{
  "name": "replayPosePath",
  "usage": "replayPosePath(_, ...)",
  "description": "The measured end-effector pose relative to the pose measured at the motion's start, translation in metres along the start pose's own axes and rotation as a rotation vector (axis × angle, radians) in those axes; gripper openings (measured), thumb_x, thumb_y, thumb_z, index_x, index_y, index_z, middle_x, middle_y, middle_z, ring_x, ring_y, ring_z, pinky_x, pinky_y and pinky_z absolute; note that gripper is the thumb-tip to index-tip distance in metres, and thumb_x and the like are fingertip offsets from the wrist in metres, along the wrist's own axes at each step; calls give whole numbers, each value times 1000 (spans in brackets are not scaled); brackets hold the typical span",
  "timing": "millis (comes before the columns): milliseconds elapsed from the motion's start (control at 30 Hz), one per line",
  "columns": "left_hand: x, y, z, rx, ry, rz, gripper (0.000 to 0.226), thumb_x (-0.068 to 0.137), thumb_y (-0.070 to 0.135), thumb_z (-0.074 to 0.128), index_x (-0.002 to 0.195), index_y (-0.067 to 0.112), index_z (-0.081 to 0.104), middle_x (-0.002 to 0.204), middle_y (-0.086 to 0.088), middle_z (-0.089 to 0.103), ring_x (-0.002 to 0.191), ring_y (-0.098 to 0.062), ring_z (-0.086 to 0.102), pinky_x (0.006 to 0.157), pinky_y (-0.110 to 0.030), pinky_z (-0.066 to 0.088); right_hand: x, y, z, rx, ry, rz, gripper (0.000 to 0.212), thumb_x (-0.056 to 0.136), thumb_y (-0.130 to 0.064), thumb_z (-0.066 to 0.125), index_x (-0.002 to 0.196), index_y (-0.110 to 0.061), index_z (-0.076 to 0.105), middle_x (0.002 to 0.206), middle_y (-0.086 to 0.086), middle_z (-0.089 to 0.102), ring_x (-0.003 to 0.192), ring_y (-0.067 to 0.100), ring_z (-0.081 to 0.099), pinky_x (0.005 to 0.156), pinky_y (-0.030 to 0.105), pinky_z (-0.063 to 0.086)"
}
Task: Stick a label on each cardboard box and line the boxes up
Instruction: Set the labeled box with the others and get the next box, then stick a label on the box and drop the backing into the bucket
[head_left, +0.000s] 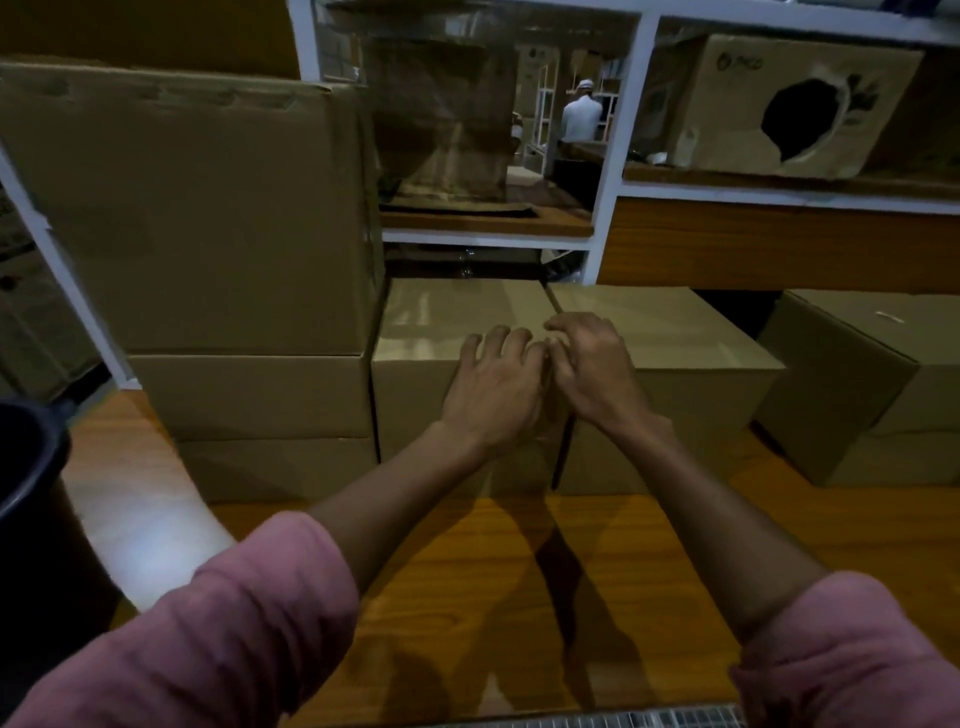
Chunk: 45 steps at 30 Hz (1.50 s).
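My left hand (493, 395) and right hand (592, 374) meet, fingers curled, over the seam between two boxes (415, 395) (691, 384) side by side on the table (649, 551). I cannot tell whether either holds a label.

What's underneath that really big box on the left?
The big box sits on a flatter cardboard box, and another box lies under that, on the wooden table. Whatever is inside any of them is hidden, because all are closed.

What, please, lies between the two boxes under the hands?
In the head view, only a narrow dark gap separates the left box from the right box.
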<state>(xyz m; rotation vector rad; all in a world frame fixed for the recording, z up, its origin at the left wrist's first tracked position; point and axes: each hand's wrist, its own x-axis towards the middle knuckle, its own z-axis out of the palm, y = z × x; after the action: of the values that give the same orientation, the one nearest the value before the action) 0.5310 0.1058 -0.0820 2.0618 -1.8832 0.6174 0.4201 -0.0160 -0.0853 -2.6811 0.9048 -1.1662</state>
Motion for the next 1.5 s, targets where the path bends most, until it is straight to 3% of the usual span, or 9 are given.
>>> replayPosePath(167, 47, 41, 19, -2, 17, 34, 53, 99, 47, 46, 139, 12, 47, 144, -14, 48, 136, -31, 42, 113, -49, 35, 15, 71, -45, -166, -104, 125, 46, 97, -44, 41, 125, -17, 67, 127, 11, 65, 118, 35, 57, 96, 48, 46)
replayPosePath(233, 66, 53, 30, 24, -16, 39, 61, 99, 57, 39, 142, 14, 42, 150, -15, 43, 140, -33, 38, 115, -51, 33, 23, 100, -56, -233, -248, 204, 46, 99, -50, 43, 131, -24, 63, 137, 7, 60, 128, 33, 50, 104, 52, 38)
replayPosePath(333, 88, 71, 47, 100, -93, 25, 75, 95, 69, 20, 144, 16, 40, 155, -15, 37, 144, -36, 30, 116, -55, 30, 28, 146, -69, -329, -415, 256, 66, 91, -74, 29, 137, -35, 56, 149, -1, 50, 139, 33, 40, 114, 69, 21)
replayPosePath(433, 94, 79, 62, 133, -107, -39, 76, 94, 70, 13, 137, 17, 47, 147, -15, 45, 140, -39, 36, 108, -58, 37, 21, 175, -74, -330, -483, 272, 73, 88, -84, 23, 143, -44, 48, 160, -5, 36, 147, 37, 27, 110, 77, 8)
replayPosePath(667, 84, 71, 73, 163, -36, -67, 66, 98, 66, 29, 136, 16, 49, 141, -13, 51, 134, -34, 44, 98, -48, 46, 18, 165, -63, -290, -378, 239, 67, 92, -77, 22, 137, -40, 56, 154, 1, 44, 141, 40, 29, 105, 68, 23)
replayPosePath(1000, 78, 72, 70, 163, -24, -92, 70, 98, 64, 23, 139, 12, 48, 141, -15, 52, 128, -33, 49, 102, -46, 43, 18, 160, -61, -300, -388, 227, 67, 93, -76, 22, 135, -36, 57, 151, 4, 46, 141, 41, 32, 104, 72, 19)
replayPosePath(1133, 81, 78, 65, 131, -58, -142, 76, 98, 63, 14, 141, 11, 47, 149, -17, 46, 142, -36, 36, 116, -55, 30, 16, 162, -60, -250, -302, 167, 62, 94, -72, 23, 122, -33, 63, 141, 1, 57, 136, 32, 44, 111, 69, 20)
replayPosePath(1233, 87, 94, 56, 124, -26, -141, 78, 97, 61, 12, 149, 10, 40, 159, -17, 34, 151, -38, 19, 121, -60, 16, 8, 160, -64, -160, -192, 174, 61, 95, -63, 28, 132, -29, 61, 146, 1, 55, 140, 25, 41, 117, 63, 15)
replayPosePath(1500, 119, 191, 56, -87, 127, 35, 60, 98, 48, 43, 145, 12, 42, 159, -15, 32, 152, -36, 15, 123, -56, 15, -40, 185, -126, -162, 39, 152, 59, 99, -56, 29, 135, -22, 61, 141, 3, 58, 137, 25, 46, 117, 60, 23)
